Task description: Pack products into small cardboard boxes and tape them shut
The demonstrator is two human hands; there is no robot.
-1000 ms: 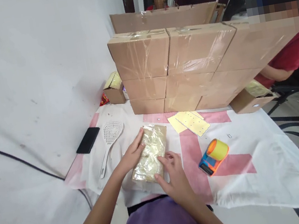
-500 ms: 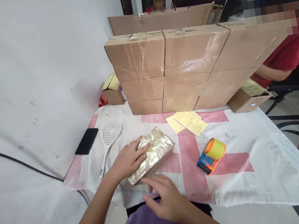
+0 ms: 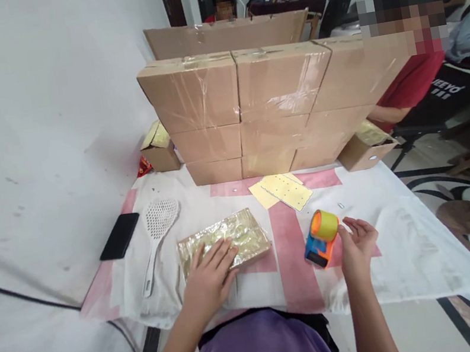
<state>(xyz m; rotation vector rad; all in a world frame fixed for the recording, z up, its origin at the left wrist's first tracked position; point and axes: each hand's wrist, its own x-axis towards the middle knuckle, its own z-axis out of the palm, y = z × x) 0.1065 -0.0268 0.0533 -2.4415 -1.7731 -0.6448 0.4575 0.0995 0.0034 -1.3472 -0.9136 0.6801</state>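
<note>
A small cardboard box (image 3: 244, 231) covered in shiny clear tape lies flat on the cloth in front of me. My left hand (image 3: 210, 273) rests on its top with the fingers stretched out, not wrapped round it. To the right, an orange and blue tape dispenser (image 3: 319, 249) carries a yellow roll of tape (image 3: 327, 225). Just beside the roll is my right hand (image 3: 357, 242), holding nothing, its fingers apart and slightly bent. Whether its thumb touches the roll I cannot tell.
Taped cardboard boxes (image 3: 283, 126) form a wall across the table's back. Yellow papers (image 3: 287, 191) lie before it. A white slotted skimmer (image 3: 161, 218) and a black phone (image 3: 119, 236) are at left. Small open boxes stand at both ends. A person in red (image 3: 412, 80) sits at right.
My right hand has moved from the box's near edge rightward to the tape dispenser. The box has turned a little under my left hand, which stays on it. The view has shifted right.
</note>
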